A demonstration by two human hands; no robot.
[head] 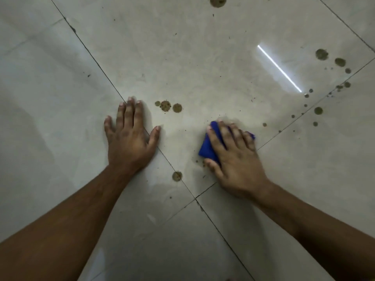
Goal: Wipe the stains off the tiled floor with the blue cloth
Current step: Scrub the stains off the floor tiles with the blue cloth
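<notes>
A folded bright-blue cloth lies on the pale grey glossy tiled floor, right of centre in the view, pinned under the person's right hand. That hand is pressed flat on it, fingers spread & slightly curled over the top, thumb at the near edge; it looks more like a press-down than a pinch. Blue shows past the fingertips & at the hand's left side.

The left hand is flat on the floor, fingers splayed, holding nothing, seemingly bracing body weight; it straddles a dark grout line.

Round brown dried-looking stains sit in a trio just beyond & between the hands. One more spot lies near the grout line, between the wrists. A scattered group runs off to the right, w/ small specks around it; another blotch is at the top edge. A bright strip of reflected light crosses the tile.

Step, as judged: mid-wipe, early on, since most stains remain. The floor around the cloth looks faintly smeared. Next move likely calls for sliding the cloth fwd-left onto the trio w/ firm downward pressure, then working outward to the right-hand group.
</notes>
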